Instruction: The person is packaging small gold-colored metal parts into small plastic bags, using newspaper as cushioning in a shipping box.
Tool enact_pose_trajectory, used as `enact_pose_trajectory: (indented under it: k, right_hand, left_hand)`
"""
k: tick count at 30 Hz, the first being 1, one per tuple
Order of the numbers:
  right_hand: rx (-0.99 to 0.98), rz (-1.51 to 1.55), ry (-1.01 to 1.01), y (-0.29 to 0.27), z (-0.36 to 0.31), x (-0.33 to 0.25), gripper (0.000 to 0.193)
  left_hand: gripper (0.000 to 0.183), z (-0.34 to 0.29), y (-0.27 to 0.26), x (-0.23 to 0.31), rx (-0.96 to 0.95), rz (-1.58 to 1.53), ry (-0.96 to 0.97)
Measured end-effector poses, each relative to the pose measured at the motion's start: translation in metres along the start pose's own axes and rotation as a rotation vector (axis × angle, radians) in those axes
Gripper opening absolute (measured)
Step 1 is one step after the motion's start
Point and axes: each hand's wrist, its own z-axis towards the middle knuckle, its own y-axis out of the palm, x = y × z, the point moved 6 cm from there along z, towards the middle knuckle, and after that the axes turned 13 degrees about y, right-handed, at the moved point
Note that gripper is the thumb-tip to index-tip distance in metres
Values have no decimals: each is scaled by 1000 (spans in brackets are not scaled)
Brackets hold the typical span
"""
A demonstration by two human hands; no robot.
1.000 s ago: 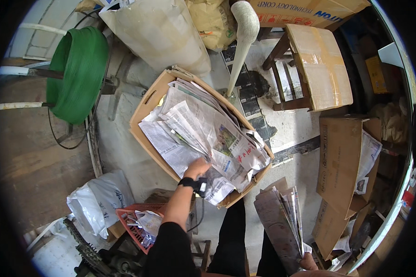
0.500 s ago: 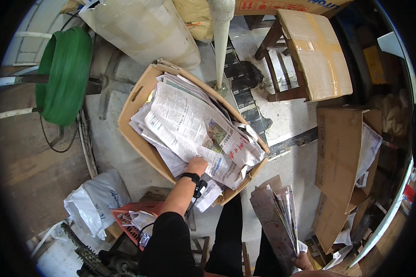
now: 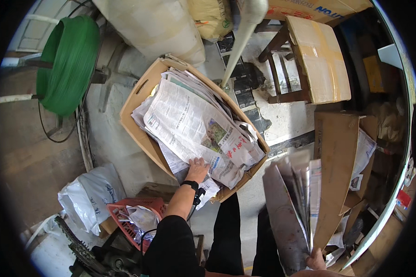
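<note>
A large cardboard box (image 3: 135, 107) in the middle holds a heap of newspapers (image 3: 182, 115). My left hand (image 3: 198, 171), with a black band on its wrist, rests on the near left edge of the top sheet, its fingers stretched out. At the lower right, my right hand (image 3: 316, 259) grips the bottom end of a folded bundle of newspapers (image 3: 286, 212). The bundle stands upright to the right of the box, its leaves fanned apart at the top and slightly blurred.
A red plastic basket (image 3: 157, 205) of papers and a white plastic bag (image 3: 90, 198) stand at the lower left. A green coil (image 3: 71, 67) is at the upper left. To the right are a wooden stool topped with taped cardboard (image 3: 319, 60) and another cardboard box (image 3: 335, 171).
My right hand has shifted rightward and lifted the bundle, whose leaves have spread. My left hand stays on the top newspaper, and its fingers now lie more stretched out.
</note>
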Motion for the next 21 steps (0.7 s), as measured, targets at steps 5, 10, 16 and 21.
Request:
enact_pose_trajectory:
  k: [5,10,16,21]
  right_hand:
    - [71,-160,-212,-16,-66,-108,38]
    - [218,-224,-818,34,-62,-233,39]
    - [219,-531,-1085,209,-40,-554,48]
    - [303,-531,-955,273,54,-611,61]
  left_hand:
    - [36,-40,24,-7,337,-42,-5]
    - [35,-36,25,-20,292,-245,-32]
    - [44,-36,90,-52,408,-437,-104]
    - [23,-43,40,-86,1015,-1830,-423]
